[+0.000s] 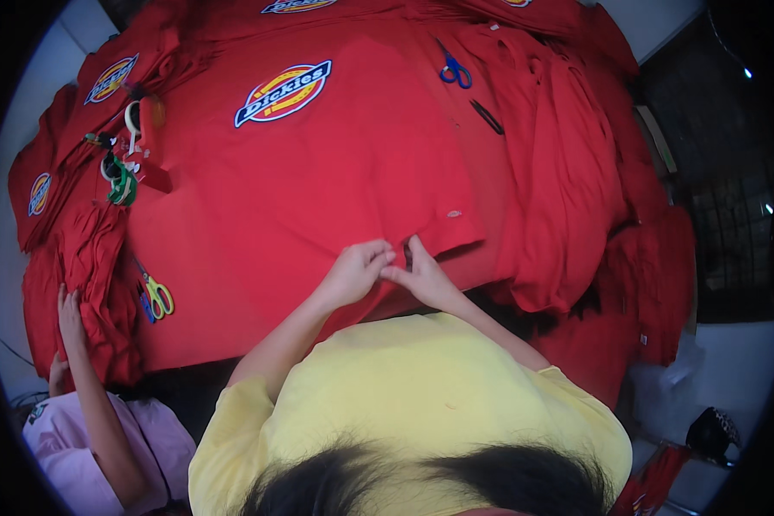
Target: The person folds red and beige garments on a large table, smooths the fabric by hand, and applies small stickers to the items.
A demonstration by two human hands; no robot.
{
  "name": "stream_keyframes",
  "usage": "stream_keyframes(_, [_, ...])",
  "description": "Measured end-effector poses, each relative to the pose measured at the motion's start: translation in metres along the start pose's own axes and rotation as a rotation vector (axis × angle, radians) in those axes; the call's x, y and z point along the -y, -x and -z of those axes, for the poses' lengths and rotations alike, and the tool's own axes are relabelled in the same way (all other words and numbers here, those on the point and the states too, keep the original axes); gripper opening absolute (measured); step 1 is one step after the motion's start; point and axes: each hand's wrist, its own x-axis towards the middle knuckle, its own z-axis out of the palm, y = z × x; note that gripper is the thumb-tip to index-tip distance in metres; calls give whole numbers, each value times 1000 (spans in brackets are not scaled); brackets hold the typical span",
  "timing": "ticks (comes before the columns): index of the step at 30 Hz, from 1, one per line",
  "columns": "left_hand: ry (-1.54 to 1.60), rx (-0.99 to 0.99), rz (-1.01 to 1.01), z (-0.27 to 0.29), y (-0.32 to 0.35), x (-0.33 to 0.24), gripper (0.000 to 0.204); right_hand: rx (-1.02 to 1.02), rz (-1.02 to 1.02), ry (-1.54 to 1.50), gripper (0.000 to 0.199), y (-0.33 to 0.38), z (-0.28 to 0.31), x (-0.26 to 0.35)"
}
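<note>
A red shirt [301, 189] with a printed oval emblem lies spread before me, its lower edge toward my body. At that edge my left hand [359, 273] is closed, fingers curled on the red cloth. Just beside it, my right hand [421, 277] pinches the same hem between thumb and fingers. The two hands nearly touch, and the exact fold between them is partly hidden. A small light tag [454, 214] shows on the shirt, right of my hands.
Blue-handled scissors [456, 72] and black snips [487, 117] lie at the upper right. Piled red garments [550, 172] line the right side. At the left are a red tape dispenser [152, 175], a green tape roll [122, 179], yellow-handled scissors [157, 297] and a co-worker's hand [70, 318] on red cloth.
</note>
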Motion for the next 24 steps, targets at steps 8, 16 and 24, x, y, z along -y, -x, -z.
stream_keyframes(8, [1061, -628, -485, 210, 111, -59, 18, -12, -69, -474, 19, -9, 139, 157])
stream_keyframes(16, [-489, -916, -430, 286, 75, -139, 19, -92, 259, 22, 24, -205, 316, 155])
stream_keyframes(24, [-408, -1454, -581, 415, 149, -196, 40, -596, 929, -345, 33, -196, 296, 278])
